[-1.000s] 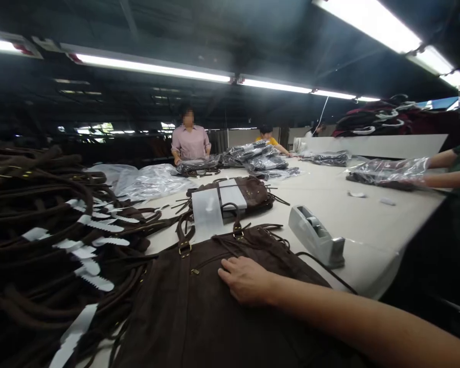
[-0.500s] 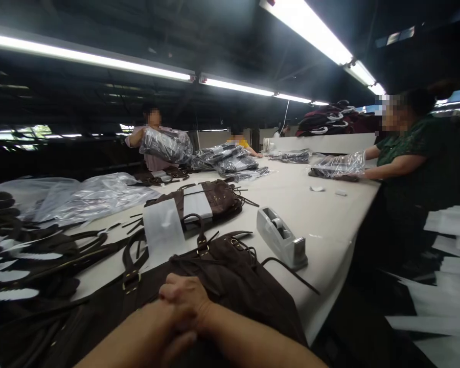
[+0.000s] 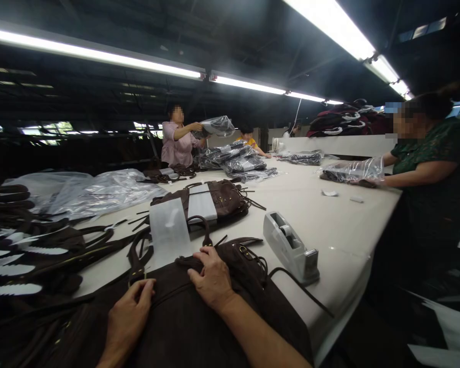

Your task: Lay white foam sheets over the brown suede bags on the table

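A dark brown handbag (image 3: 184, 317) with two loop handles and brass rivets lies flat in front of me. My left hand (image 3: 130, 312) has thumb and fingers pinched at the base of the left handle (image 3: 137, 263). On the bag's upper edge, my right hand (image 3: 213, 278) grips with bent fingers, beside the foot of the other handle (image 3: 206, 230); what lies under its fingertips is partly hidden. A translucent white sheet (image 3: 170, 227) sticks up beyond the bag, between the handles. Behind it rests another brown handbag (image 3: 230, 199) with a white wrap (image 3: 202, 201).
A grey tape dispenser (image 3: 291, 248) stands right of my bag on the pale table (image 3: 341, 225). Clear plastic bags (image 3: 107, 191) and more brown bags (image 3: 57, 237) lie left. Co-workers (image 3: 180, 138) (image 3: 429, 148) handle plastic-wrapped bags across the table and at right.
My hands were crossed over the bag; now they are apart, the left at the left handle and the right by the other. The far co-worker has lifted a wrapped bag to the right.
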`<act>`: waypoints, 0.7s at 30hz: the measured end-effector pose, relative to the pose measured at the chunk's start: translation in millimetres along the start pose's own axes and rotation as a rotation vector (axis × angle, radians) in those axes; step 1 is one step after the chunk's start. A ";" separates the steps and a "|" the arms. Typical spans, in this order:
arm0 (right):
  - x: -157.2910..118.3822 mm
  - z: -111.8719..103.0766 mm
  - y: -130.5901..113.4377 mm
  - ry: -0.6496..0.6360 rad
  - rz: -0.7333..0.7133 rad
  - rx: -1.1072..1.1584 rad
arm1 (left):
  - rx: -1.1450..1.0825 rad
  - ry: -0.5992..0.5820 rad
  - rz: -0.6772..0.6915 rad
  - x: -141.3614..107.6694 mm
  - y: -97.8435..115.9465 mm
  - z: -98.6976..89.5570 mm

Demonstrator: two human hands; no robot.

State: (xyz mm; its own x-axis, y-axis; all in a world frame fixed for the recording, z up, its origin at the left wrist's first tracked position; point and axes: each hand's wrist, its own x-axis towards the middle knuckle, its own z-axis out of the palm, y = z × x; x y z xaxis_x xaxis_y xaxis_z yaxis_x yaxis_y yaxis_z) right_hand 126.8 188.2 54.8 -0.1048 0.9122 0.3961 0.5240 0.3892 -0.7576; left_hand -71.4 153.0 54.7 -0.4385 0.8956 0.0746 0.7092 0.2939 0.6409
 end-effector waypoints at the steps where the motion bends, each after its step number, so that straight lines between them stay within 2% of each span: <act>1: 0.4 1.6 0.3 -0.073 0.006 -0.071 | 0.070 -0.021 0.023 -0.1 3.1 0.4; 5: 7.7 7.3 0.2 -0.245 0.046 -0.294 | 0.336 -0.164 0.153 10.3 18.3 2.7; 9: 22.8 12.7 3.3 -0.277 0.092 -0.418 | 0.353 -0.237 0.147 31.4 27.7 5.3; 13: 31.0 15.8 14.0 -0.237 0.084 -0.390 | 0.270 -0.128 0.161 32.4 21.1 12.6; 17: 35.2 15.3 24.0 -0.100 0.105 -0.184 | 0.068 0.010 0.200 35.4 6.2 19.5; 21: 49.5 20.6 9.5 0.028 0.125 -0.110 | -0.178 0.028 0.328 51.3 3.1 26.9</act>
State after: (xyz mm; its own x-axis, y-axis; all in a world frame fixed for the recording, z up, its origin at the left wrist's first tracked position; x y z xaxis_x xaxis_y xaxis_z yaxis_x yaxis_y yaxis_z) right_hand 109.1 239.7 56.5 -0.0107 0.9481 0.3177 0.6209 0.2553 -0.7412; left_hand -76.8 208.9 40.0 -0.2206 0.9222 0.3176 0.7083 -0.0724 0.7022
